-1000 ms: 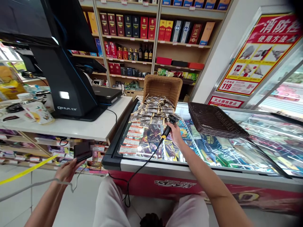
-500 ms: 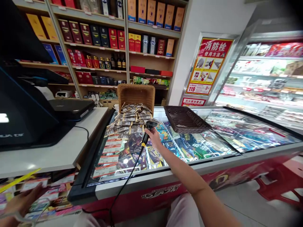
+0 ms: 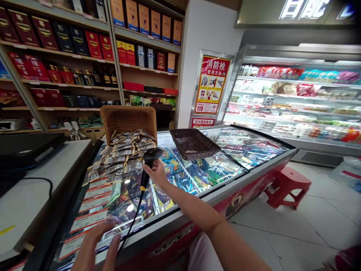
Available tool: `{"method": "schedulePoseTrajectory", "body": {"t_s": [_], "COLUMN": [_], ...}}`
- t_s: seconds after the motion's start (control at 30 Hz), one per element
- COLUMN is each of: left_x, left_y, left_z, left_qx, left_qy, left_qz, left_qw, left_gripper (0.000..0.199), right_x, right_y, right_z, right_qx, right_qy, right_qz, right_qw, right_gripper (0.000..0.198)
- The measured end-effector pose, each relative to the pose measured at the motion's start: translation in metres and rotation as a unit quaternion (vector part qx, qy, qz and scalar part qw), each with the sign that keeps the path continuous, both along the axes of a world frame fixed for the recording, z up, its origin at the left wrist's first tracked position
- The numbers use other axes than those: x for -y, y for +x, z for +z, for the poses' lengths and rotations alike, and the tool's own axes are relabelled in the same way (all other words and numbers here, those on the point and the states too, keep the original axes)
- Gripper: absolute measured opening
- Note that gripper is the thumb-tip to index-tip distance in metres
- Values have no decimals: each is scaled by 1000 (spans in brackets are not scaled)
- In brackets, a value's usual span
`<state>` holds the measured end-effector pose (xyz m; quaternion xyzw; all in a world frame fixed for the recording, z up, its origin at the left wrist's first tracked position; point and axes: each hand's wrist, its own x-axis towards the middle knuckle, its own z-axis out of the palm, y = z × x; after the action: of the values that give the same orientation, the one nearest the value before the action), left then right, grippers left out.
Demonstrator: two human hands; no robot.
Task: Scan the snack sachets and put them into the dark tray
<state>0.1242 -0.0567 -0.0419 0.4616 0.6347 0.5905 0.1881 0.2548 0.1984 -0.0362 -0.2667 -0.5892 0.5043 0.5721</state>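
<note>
Head view: I look down over a glass-topped freezer chest [image 3: 225, 184], with my two bare arms reaching out over it.
Right hand: my right hand [image 3: 158, 174] is wrapped around the handle of a black barcode scanner [image 3: 149, 162], fingers closed on it, the head of the scanner tipped toward the pile of packets.
Scanner cable: a dark cable [image 3: 132, 222] runs from the scanner's yellow-ringed base down across the glass toward me.
Left hand: my left hand [image 3: 97, 246] lies low at the near edge of the freezer, fingers spread and empty, resting on or just above the glass; I cannot tell if it touches.
Packets: a heap of small dark snack packets [image 3: 121, 154] spills from a tipped light wicker basket [image 3: 128, 119] onto the glass, just beside the scanner head.
Dark basket: a flat dark woven tray [image 3: 194, 143] sits on the glass to the right of my right hand, apart from it.
Price tags: a row of red-and-white labels [image 3: 90, 210] lines the left edge under the glass.
Counter: a white counter [image 3: 34, 192] stands to the left of the freezer.
Stool: a red plastic stool [image 3: 286, 186] stands on the tiled floor beyond the freezer's right corner.
</note>
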Motion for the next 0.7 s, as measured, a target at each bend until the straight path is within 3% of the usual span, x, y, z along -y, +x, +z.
{"method": "schedulePoseTrajectory", "body": {"t_s": [0.1,0.17,0.27,0.37,0.43,0.57,0.63,0.7], "left_x": [-89,-140,-180,-185,-180,-174,-173,-171], "left_y": [19,29,34,24,10,-10,-11,-7], "left_z": [22,38,50,51,51,53,55,56], "left_qx": [-7,37,102,152,173,191,203,218], "left_qy": [-5,0,-3,10,31,41,33,30], "left_qz": [-30,-69,-134,-134,-126,-119,-118,-130], "left_qw": [1000,997,986,979,976,973,972,967], "left_gripper": [64,66,62,61,60,61,65,66], "right_x": [-1,-3,-12,-29,-42,-61,-65,-68], "right_y": [3,3,4,10,18,33,35,36], "right_z": [-1,0,2,-1,-4,-13,-15,-15], "right_qx": [58,100,172,261,329,445,456,422], "right_qy": [44,83,161,168,108,-12,-32,-56], "right_qz": [-13,-28,-43,-65,-124,-194,-189,-190], "right_qw": [997,991,971,948,930,874,869,885], "right_gripper": [55,51,47,44,42,71,71,67]}}
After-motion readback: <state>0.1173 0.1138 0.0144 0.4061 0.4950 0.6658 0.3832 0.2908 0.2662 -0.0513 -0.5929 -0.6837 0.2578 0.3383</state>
